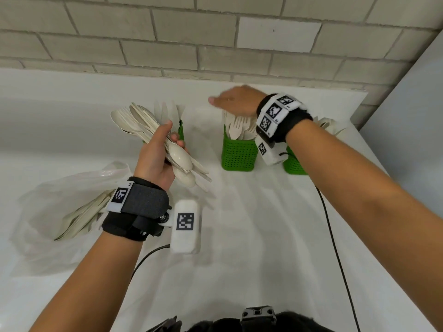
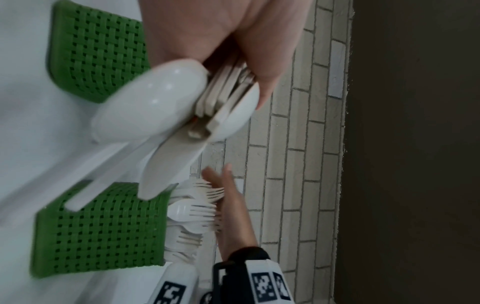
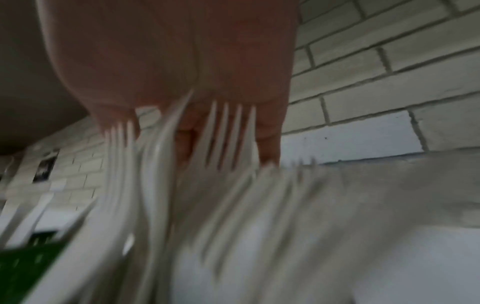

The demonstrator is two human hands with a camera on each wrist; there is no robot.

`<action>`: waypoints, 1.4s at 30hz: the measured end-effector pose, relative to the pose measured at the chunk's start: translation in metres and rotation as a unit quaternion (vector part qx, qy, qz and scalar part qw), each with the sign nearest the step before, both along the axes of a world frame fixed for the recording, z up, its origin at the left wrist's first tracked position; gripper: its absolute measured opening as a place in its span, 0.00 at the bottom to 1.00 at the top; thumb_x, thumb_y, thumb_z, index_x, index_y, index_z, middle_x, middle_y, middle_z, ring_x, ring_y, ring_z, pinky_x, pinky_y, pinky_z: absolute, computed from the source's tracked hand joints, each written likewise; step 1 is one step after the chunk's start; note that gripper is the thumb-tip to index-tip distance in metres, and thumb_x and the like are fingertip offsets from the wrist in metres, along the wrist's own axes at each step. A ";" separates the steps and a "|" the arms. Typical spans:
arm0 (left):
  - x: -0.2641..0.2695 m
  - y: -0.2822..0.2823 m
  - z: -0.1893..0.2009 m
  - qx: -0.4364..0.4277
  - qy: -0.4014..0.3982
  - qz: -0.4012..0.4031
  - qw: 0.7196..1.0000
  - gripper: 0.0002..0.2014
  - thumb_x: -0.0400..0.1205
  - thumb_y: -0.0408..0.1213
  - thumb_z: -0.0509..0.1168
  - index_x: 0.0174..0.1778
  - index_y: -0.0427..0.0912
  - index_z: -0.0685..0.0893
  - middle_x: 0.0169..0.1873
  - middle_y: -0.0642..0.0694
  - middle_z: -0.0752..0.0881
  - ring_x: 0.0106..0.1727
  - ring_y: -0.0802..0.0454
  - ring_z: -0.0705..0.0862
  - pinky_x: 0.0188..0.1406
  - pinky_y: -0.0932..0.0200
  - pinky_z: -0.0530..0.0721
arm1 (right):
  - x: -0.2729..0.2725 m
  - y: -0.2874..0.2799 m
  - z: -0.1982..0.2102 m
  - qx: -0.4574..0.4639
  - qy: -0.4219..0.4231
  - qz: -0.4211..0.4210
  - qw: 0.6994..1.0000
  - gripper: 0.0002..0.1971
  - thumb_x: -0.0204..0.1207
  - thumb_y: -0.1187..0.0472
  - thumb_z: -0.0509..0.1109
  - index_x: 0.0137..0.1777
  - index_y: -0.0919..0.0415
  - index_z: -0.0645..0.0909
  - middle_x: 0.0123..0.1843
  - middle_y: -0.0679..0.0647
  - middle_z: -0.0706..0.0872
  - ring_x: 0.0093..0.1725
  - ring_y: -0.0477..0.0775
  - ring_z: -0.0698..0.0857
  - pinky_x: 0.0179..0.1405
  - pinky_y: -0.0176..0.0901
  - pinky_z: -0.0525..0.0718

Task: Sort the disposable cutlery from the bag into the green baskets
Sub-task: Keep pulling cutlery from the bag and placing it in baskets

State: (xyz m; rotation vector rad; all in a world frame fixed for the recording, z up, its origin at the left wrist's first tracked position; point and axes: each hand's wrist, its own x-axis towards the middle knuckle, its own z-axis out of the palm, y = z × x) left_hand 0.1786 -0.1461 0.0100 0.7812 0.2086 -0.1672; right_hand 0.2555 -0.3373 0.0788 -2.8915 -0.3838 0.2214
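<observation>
White counter: left hand (image 1: 155, 161) grips a light, slippery cutlery bundle (image 1: 153, 135) mid-handle; right hand (image 1: 236, 100) flat, empty, over the fork basket (image 1: 238, 154).

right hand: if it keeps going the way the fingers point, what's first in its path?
Probably nothing close: the right hand lies flat over the forks, pointing leftward above the table; the knives sit lower, depth unclear.
</observation>
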 end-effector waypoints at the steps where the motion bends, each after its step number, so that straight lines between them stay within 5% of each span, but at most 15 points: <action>1: -0.001 -0.001 0.000 0.005 0.001 -0.005 1.000 0.10 0.82 0.40 0.63 0.36 0.46 0.72 0.22 0.53 0.74 0.22 0.59 0.75 0.28 0.64 0.78 | 0.002 0.000 -0.007 -0.006 0.006 -0.005 1.000 0.30 0.83 0.39 0.48 0.70 0.58 0.77 0.71 0.60 0.78 0.70 0.60 0.75 0.69 0.49 0.71; 5: -0.007 -0.001 0.002 0.031 0.008 -0.026 0.999 0.09 0.82 0.37 0.62 0.36 0.44 0.73 0.21 0.52 0.74 0.22 0.57 0.75 0.34 0.61 0.82 | 0.007 -0.003 -0.029 0.056 -0.047 -0.039 0.997 0.31 0.83 0.40 0.49 0.57 0.67 0.83 0.55 0.64 0.86 0.56 0.62 0.83 0.61 0.52 0.78; 9: -0.013 -0.002 0.006 0.044 -0.008 -0.062 0.997 0.09 0.83 0.35 0.61 0.36 0.44 0.73 0.21 0.51 0.74 0.21 0.56 0.75 0.28 0.62 0.81 | -0.001 -0.004 -0.029 0.093 -0.136 -0.014 0.986 0.27 0.84 0.42 0.50 0.61 0.59 0.83 0.59 0.57 0.86 0.63 0.60 0.79 0.63 0.47 0.73; 12: -0.018 0.001 0.009 0.037 -0.036 -0.105 0.993 0.05 0.83 0.36 0.60 0.42 0.44 0.76 0.24 0.50 0.74 0.22 0.55 0.74 0.24 0.62 0.78 | -0.022 0.008 -0.015 0.193 -0.257 0.023 0.947 0.21 0.82 0.43 0.56 0.60 0.53 0.84 0.60 0.51 0.85 0.64 0.56 0.76 0.64 0.47 0.71; 16: -0.024 0.003 0.013 0.028 -0.057 -0.151 0.986 0.08 0.81 0.45 0.60 0.41 0.44 0.76 0.22 0.51 0.74 0.20 0.57 0.74 0.22 0.63 0.78 | -0.065 0.050 0.003 0.307 -0.133 0.073 0.939 0.16 0.76 0.46 0.69 0.48 0.60 0.85 0.45 0.53 0.87 0.46 0.51 0.83 0.48 0.44 0.82; 20: -0.023 0.010 0.015 0.027 -0.053 -0.148 0.987 0.12 0.86 0.45 0.54 0.49 0.43 0.80 0.28 0.49 0.79 0.23 0.58 0.78 0.21 0.65 0.80 | -0.088 0.076 -0.004 0.332 0.002 0.095 0.938 0.19 0.68 0.51 0.78 0.54 0.59 0.80 0.45 0.50 0.82 0.40 0.47 0.83 0.31 0.28 0.80; 23: -0.020 0.027 0.015 -0.049 -0.018 -0.151 0.987 0.13 0.84 0.47 0.57 0.44 0.41 0.79 0.32 0.49 0.76 0.28 0.58 0.83 0.27 0.66 0.84 | -0.100 0.068 -0.016 0.347 0.029 0.152 0.925 0.26 0.70 0.59 0.77 0.68 0.52 0.73 0.60 0.51 0.78 0.58 0.44 0.80 0.44 0.28 0.81; 25: -0.016 0.040 0.011 -0.077 0.007 -0.159 0.984 0.13 0.80 0.48 0.62 0.44 0.40 0.77 0.35 0.49 0.74 0.30 0.58 0.84 0.32 0.68 0.84 | -0.111 0.063 -0.026 0.350 0.018 0.201 0.915 0.28 0.73 0.64 0.72 0.70 0.45 0.70 0.67 0.50 0.73 0.67 0.42 0.75 0.54 0.36 0.83; 29: -0.012 0.055 0.004 -0.085 0.055 -0.216 0.971 0.20 0.75 0.53 0.68 0.55 0.46 0.73 0.39 0.52 0.75 0.41 0.58 0.78 0.49 0.65 0.77 | -0.115 0.075 -0.043 0.210 -0.169 0.304 0.914 0.26 0.71 0.66 0.64 0.70 0.52 0.76 0.72 0.57 0.74 0.71 0.55 0.72 0.70 0.48 0.72; 33: -0.014 0.060 0.009 -0.088 0.071 -0.233 0.966 0.16 0.77 0.56 0.65 0.39 0.46 0.77 0.30 0.54 0.77 0.32 0.59 0.80 0.37 0.67 0.81 | -0.111 0.084 -0.046 0.141 -0.324 0.342 0.871 0.15 0.77 0.62 0.68 0.62 0.54 0.85 0.62 0.56 0.85 0.60 0.62 0.83 0.51 0.57 0.83; 37: -0.015 0.066 0.012 -0.071 0.060 -0.216 0.972 0.19 0.80 0.55 0.61 0.31 0.44 0.74 0.22 0.50 0.77 0.23 0.56 0.78 0.26 0.66 0.80 | -0.113 0.090 -0.053 0.138 -0.377 0.358 0.843 0.11 0.79 0.59 0.66 0.57 0.50 0.87 0.59 0.53 0.88 0.61 0.58 0.83 0.44 0.54 0.83; 40: -0.014 0.068 0.012 -0.075 0.066 -0.216 0.971 0.16 0.78 0.52 0.64 0.43 0.41 0.80 0.33 0.49 0.80 0.32 0.56 0.82 0.35 0.64 0.83 | -0.121 0.098 -0.048 0.231 -0.345 0.329 0.849 0.09 0.82 0.57 0.63 0.60 0.49 0.79 0.64 0.51 0.84 0.70 0.56 0.78 0.55 0.58 0.81; 42: -0.010 0.072 0.008 -0.076 0.070 -0.173 0.980 0.15 0.79 0.50 0.64 0.49 0.40 0.80 0.36 0.49 0.81 0.30 0.57 0.82 0.33 0.67 0.83 | -0.131 0.106 -0.034 0.409 -0.259 0.264 0.834 0.09 0.83 0.51 0.59 0.60 0.42 0.76 0.64 0.53 0.83 0.70 0.57 0.79 0.65 0.60 0.78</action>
